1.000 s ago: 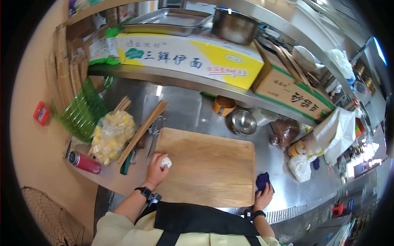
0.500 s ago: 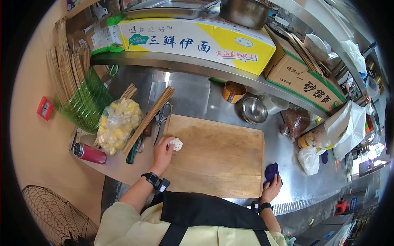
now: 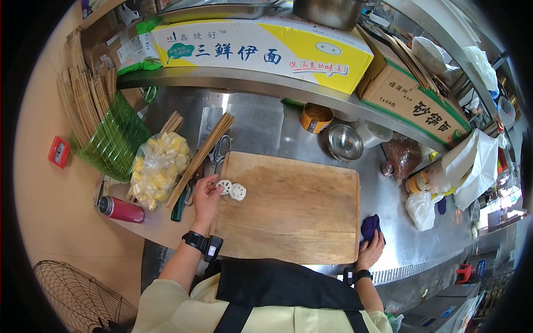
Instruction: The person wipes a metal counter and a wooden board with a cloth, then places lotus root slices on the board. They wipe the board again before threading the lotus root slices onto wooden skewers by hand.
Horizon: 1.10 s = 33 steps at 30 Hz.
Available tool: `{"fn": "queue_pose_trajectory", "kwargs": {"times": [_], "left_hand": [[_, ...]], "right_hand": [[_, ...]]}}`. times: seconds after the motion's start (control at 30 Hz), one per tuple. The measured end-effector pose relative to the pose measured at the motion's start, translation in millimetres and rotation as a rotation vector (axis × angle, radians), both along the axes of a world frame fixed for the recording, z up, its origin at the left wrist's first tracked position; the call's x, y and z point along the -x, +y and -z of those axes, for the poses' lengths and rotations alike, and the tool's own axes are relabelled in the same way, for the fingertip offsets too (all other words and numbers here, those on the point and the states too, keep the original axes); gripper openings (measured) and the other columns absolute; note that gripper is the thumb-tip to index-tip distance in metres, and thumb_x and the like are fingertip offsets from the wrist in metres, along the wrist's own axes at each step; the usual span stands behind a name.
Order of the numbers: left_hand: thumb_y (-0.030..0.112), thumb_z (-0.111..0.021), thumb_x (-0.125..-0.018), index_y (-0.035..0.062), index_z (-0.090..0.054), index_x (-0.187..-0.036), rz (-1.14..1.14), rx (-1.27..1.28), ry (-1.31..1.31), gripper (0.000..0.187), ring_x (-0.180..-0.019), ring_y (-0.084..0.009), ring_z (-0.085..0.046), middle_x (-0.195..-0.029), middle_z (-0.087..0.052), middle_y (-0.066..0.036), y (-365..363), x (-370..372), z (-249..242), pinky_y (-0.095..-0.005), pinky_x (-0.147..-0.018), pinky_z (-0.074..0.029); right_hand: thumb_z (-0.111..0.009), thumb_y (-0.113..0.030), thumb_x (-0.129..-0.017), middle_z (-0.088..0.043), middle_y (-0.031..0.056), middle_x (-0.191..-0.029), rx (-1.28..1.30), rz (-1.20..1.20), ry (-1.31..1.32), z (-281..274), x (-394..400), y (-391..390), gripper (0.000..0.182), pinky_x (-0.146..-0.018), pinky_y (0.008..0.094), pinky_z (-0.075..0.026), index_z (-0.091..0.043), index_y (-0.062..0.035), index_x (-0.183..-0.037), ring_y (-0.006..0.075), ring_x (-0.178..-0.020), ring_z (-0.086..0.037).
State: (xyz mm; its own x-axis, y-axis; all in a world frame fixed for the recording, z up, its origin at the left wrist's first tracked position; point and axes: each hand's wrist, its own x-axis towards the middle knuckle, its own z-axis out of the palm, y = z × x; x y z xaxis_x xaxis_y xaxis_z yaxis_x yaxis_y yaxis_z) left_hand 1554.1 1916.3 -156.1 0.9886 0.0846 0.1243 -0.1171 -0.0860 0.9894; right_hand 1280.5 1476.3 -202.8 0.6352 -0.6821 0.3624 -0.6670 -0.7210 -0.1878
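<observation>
Two pale lotus root slices with holes lie at the left side of the wooden cutting board (image 3: 294, 208). My left hand (image 3: 206, 194) is at the board's left edge, its thumb and fingers closed at the rim of the left lotus root slice (image 3: 224, 186). Touching that one, the right lotus root slice (image 3: 237, 192) rests flat on the wood. Beyond the board's right edge, my right hand (image 3: 370, 252) has its fingers on a bunched dark purple cloth (image 3: 370, 226) on the steel counter.
Left of the board are scissors (image 3: 221, 151), a bundle of skewers (image 3: 202, 158), a bag of yellow pieces (image 3: 161, 169) and a red bottle (image 3: 121, 209). Behind it stand a metal bowl (image 3: 345, 142) and an open can (image 3: 316, 118). A shelf (image 3: 233, 82) carries boxes above.
My left hand has moved left and slightly up. The slices, bunched together before, now show side by side. My right hand stays at the purple cloth.
</observation>
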Motion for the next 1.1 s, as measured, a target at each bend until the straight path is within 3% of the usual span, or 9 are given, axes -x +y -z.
{"fn": "queue_pose_trajectory", "kwargs": {"times": [0.1,0.2,0.3,0.5,0.6,0.7,0.9,1.0,1.1], "left_hand": [[-0.003,-0.071,-0.074,0.0034,-0.06,-0.113,0.191,-0.31,0.052,0.041,-0.083,-0.0162,-0.059,-0.102,-0.052,-0.009,-8,-6,14,-0.0245,-0.074,-0.051],[-0.003,-0.073,-0.071,0.0039,-0.059,-0.111,0.277,-0.537,-0.106,0.043,-0.076,-0.0156,-0.056,-0.105,-0.051,-0.007,-17,-6,16,-0.0249,-0.069,-0.05],[-0.001,-0.073,-0.07,0.004,-0.06,-0.109,0.281,-0.528,-0.044,0.041,-0.08,-0.0241,-0.059,-0.102,-0.052,-0.011,-19,0,-2,-0.0289,-0.07,-0.052],[-0.005,-0.069,-0.072,0.0051,-0.06,-0.108,0.217,-0.46,-0.127,0.038,-0.076,-0.0214,-0.058,-0.094,-0.053,-0.009,-16,19,-1,-0.0275,-0.067,-0.05],[-0.007,-0.067,-0.075,0.0045,-0.06,-0.108,0.168,-0.434,-0.101,0.036,-0.073,-0.0151,-0.056,-0.086,-0.053,-0.005,-7,23,2,-0.0239,-0.067,-0.049],[-0.006,-0.065,-0.078,0.003,-0.06,-0.107,0.148,-0.172,-0.022,0.031,-0.073,-0.0091,-0.053,-0.082,-0.052,0.0,5,21,21,-0.0214,-0.067,-0.048],[-0.003,-0.064,-0.082,0.0017,-0.061,-0.106,0.216,0.173,0.234,0.025,-0.075,-0.0068,-0.051,-0.083,-0.052,0.002,25,28,27,-0.0206,-0.068,-0.048],[-0.003,-0.065,-0.081,0.0032,-0.061,-0.104,0.345,0.21,0.33,0.024,-0.077,-0.0058,-0.051,-0.082,-0.052,0.004,26,32,28,-0.021,-0.068,-0.047],[-0.002,-0.066,-0.08,0.0031,-0.062,-0.104,0.534,-0.094,0.315,0.024,-0.079,-0.0086,-0.055,-0.088,-0.054,0.0,20,33,34,-0.0227,-0.068,-0.049]], "right_hand": [[-0.058,-0.01,-0.077,-0.045,0.0143,-0.136,0.004,0.0,-0.002,7,3,-5,0.053,-0.104,0.0419,-0.033,-0.049,-0.0099,-0.13,0.0334,-0.125,-0.041],[-0.058,-0.01,-0.077,-0.045,0.0144,-0.136,-0.01,0.005,0.0,3,1,-3,0.054,-0.104,0.0421,-0.033,-0.05,-0.0101,-0.13,0.0337,-0.124,-0.041],[-0.058,-0.01,-0.077,-0.045,0.0149,-0.135,-0.006,0.003,-0.002,0,1,-1,0.053,-0.104,0.0424,-0.034,-0.05,-0.0103,-0.129,0.0342,-0.123,-0.042],[-0.058,-0.009,-0.077,-0.046,0.015,-0.135,0.019,-0.007,-0.009,0,1,-1,0.053,-0.103,0.0424,-0.034,-0.05,-0.0084,-0.129,0.0343,-0.122,-0.042],[-0.057,-0.01,-0.078,-0.044,0.0137,-0.135,0.011,-0.001,0.007,2,2,-1,0.054,-0.104,0.042,-0.033,-0.048,-0.0105,-0.131,0.0331,-0.124,-0.041],[-0.057,-0.011,-0.078,-0.044,0.0132,-0.136,0.023,-0.009,0.011,3,2,-2,0.055,-0.104,0.0419,-0.033,-0.047,-0.0117,-0.132,0.0327,-0.124,-0.04],[-0.057,-0.01,-0.078,-0.044,0.0133,-0.135,0.018,-0.004,0.017,3,2,-2,0.056,-0.104,0.0419,-0.034,-0.046,-0.0115,-0.132,0.033,-0.124,-0.041],[-0.057,-0.01,-0.078,-0.044,0.0132,-0.135,0.013,0.0,0.021,2,1,-1,0.055,-0.104,0.042,-0.034,-0.046,-0.0116,-0.132,0.0329,-0.124,-0.041],[-0.057,-0.01,-0.078,-0.044,0.013,-0.136,0.012,-0.001,0.023,1,1,-1,0.055,-0.103,0.0421,-0.034,-0.046,-0.0117,-0.132,0.0327,-0.124,-0.041]]}}
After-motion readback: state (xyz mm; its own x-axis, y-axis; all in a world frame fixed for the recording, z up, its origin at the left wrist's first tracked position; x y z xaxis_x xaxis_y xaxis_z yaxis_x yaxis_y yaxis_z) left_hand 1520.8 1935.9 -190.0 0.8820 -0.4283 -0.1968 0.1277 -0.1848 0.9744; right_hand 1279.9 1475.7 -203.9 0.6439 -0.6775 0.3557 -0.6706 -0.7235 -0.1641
